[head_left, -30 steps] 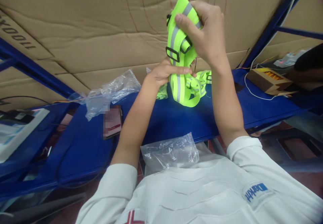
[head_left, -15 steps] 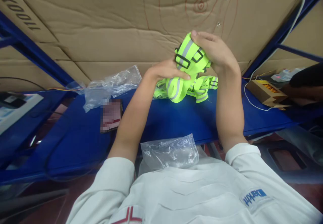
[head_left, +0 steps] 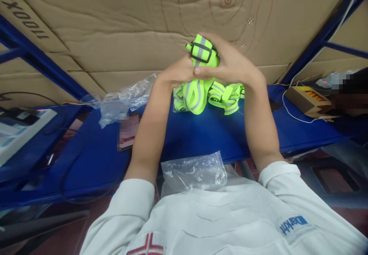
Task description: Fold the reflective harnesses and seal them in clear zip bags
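Observation:
Both my hands are closed around a bundled neon-yellow reflective strap [head_left: 197,94] with a grey stripe and a black buckle, held up above the blue table. My left hand [head_left: 179,71] grips it from the left, most of its fingers hidden behind the strap. From the right, my right hand [head_left: 227,61] wraps it, thumb lying across the front just below the buckle. Part of the bundle hangs below my hands as a loop. Behind it on the table lie more neon-yellow straps [head_left: 230,98], loosely coiled.
Clear plastic bags [head_left: 123,99] lie at the left beside a phone-like object [head_left: 128,132]. Another clear bag [head_left: 195,172] rests at my lap. An open cardboard box [head_left: 309,101] and a white cable are on the right, near another person's arm. A cardboard wall [head_left: 123,51] stands behind.
My hands have drawn together and shifted left with the strap bundle. My right hand has come down from its top edge, and its thumb now crosses the front. The bundle looks more compact.

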The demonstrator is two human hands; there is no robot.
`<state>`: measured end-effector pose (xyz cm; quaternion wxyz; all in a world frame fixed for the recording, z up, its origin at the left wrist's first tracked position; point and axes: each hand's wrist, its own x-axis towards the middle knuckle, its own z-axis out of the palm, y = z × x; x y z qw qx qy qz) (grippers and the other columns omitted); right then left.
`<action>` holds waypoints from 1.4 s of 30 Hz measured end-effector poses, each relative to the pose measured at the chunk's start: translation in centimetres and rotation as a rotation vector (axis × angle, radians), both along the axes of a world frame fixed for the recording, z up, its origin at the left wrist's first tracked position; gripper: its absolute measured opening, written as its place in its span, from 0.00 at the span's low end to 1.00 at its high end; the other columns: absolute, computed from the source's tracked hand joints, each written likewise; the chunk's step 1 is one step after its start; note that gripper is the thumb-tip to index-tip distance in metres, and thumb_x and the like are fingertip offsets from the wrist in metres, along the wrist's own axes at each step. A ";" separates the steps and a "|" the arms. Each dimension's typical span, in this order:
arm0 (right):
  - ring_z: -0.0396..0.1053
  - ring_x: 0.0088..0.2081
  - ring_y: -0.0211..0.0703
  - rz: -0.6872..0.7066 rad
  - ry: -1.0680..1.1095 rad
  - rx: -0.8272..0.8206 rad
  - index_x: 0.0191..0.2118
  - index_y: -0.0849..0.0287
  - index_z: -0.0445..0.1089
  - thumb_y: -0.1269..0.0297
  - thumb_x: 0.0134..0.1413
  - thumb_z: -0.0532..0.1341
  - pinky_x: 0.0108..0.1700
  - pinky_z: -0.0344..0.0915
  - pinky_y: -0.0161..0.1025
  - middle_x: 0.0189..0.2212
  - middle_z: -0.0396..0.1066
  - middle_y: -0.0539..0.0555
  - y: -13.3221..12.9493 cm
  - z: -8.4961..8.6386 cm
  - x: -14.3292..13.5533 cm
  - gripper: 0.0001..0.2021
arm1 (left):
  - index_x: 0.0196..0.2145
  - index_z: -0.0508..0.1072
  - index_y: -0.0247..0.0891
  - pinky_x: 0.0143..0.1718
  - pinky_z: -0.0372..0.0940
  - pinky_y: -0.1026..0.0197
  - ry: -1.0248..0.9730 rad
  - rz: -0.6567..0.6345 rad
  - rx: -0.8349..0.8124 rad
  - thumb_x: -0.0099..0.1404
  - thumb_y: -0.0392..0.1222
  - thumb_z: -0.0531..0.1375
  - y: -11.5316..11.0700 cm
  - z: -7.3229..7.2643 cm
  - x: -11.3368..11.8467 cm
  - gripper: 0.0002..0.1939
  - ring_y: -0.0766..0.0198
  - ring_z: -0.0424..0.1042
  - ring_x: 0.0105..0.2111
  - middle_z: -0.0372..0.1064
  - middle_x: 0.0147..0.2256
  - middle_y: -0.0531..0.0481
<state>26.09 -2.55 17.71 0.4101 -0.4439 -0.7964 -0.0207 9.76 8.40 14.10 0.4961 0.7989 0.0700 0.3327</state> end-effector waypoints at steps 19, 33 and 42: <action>0.74 0.53 0.48 -0.226 0.202 0.316 0.46 0.42 0.66 0.50 0.65 0.62 0.58 0.69 0.40 0.49 0.77 0.46 -0.7 0.6 -0.7 0.09 | 0.39 0.77 0.36 0.59 0.73 0.40 -0.024 -0.203 -0.316 0.50 0.43 0.76 -2.7 -0.8 2.8 0.20 0.40 0.77 0.57 0.80 0.41 0.48; 0.75 0.44 0.47 -0.302 0.292 0.357 0.40 0.43 0.67 0.47 0.67 0.62 0.51 0.70 0.42 0.40 0.77 0.46 -0.2 0.4 -0.4 0.08 | 0.45 0.77 0.36 0.59 0.72 0.41 -0.072 -0.153 -0.271 0.54 0.38 0.75 -2.9 -1.3 3.7 0.21 0.44 0.78 0.55 0.79 0.42 0.49; 0.70 0.61 0.49 -0.397 0.151 0.343 0.57 0.39 0.63 0.49 0.67 0.60 0.65 0.65 0.42 0.62 0.70 0.47 -1.7 0.9 -1.0 0.16 | 0.48 0.76 0.38 0.59 0.70 0.46 -0.125 0.049 -0.258 0.68 0.52 0.67 -3.0 -0.4 3.0 0.17 0.45 0.73 0.61 0.75 0.43 0.50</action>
